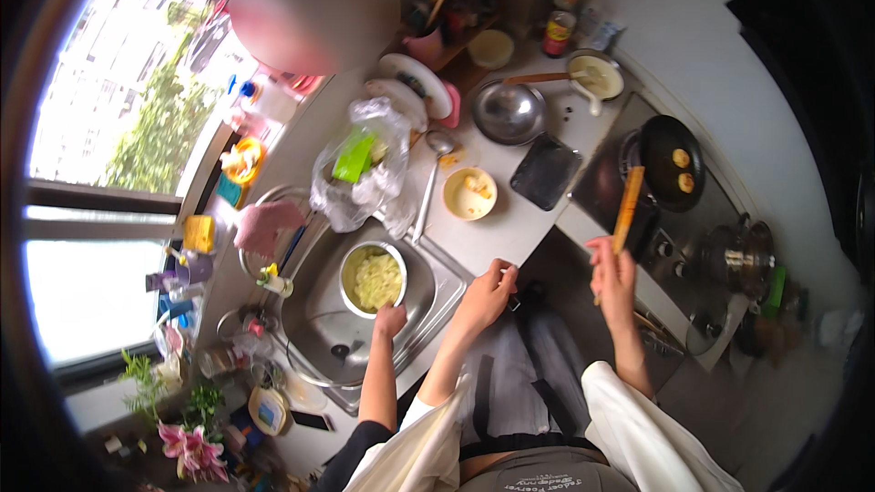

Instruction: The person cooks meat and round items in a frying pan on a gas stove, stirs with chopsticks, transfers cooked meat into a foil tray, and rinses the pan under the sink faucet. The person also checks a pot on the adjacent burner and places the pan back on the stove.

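My right hand (pixel 615 277) grips a long wooden utensil (pixel 628 208), which points up towards the stove; whether it is a spatula or paired chopsticks is unclear. Beyond its tip, a black frying pan (pixel 664 181) holds two small browned patties (pixel 683 171). My left hand (pixel 491 292) is curled near the counter's front corner. A small pale bit shows by its thumb, and I cannot tell whether the fingers hold it. Ahead of that hand stands a cream bowl (pixel 462 203) with yellowish food scraps in it.
Another person's hand (pixel 391 320) holds a metal bowl of chopped pale-green vegetable (pixel 376 280) over the sink (pixel 318 324). A steel ladle (pixel 428 191), plastic bag (pixel 369 164), black tray (pixel 545 172) and steel wok-like bowl (pixel 509 113) crowd the counter. A lidded pot (pixel 742 256) stands by the stove.
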Action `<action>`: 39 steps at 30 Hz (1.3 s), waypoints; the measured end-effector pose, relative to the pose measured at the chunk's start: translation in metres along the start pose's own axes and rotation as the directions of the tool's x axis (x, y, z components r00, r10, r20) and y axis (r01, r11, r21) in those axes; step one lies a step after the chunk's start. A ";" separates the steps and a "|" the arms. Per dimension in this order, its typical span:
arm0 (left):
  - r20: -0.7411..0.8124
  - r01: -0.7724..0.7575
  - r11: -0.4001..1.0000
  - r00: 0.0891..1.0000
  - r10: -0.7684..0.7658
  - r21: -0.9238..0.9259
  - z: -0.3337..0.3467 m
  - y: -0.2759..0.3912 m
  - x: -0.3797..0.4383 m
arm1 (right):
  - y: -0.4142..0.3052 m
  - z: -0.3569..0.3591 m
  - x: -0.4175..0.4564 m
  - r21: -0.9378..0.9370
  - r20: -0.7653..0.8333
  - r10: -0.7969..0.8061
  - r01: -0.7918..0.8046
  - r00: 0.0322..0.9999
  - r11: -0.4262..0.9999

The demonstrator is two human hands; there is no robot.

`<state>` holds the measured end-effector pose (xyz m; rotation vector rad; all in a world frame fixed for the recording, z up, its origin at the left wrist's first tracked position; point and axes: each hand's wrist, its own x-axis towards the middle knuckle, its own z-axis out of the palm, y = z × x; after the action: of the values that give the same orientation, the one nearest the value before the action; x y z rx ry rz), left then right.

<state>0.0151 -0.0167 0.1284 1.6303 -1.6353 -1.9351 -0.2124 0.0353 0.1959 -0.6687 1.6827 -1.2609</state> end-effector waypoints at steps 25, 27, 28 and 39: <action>0.342 -0.268 0.963 0.903 0.261 -0.029 0.188 0.090 -0.022 | 0.094 -0.216 -0.066 0.217 -0.244 0.257 -0.205 0.935 0.954; 0.359 -0.172 0.981 0.913 0.194 -0.092 0.191 0.101 -0.024 | 0.150 -0.280 -0.079 -0.093 -0.653 0.095 -0.205 0.751 0.974; 0.415 -0.086 0.966 0.891 0.184 -0.243 0.199 0.118 -0.033 | 0.191 -0.319 -0.089 -0.267 -0.789 -0.070 -0.238 0.611 0.934; 0.392 -0.080 0.964 0.902 0.179 -0.255 0.244 0.132 -0.036 | 0.209 -0.459 -0.091 -0.294 -0.911 0.063 -0.747 0.408 0.596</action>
<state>-0.2227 0.1065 0.2103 1.0450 -1.5154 -2.4098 -0.5604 0.3872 0.0646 0.1697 2.9876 -0.4492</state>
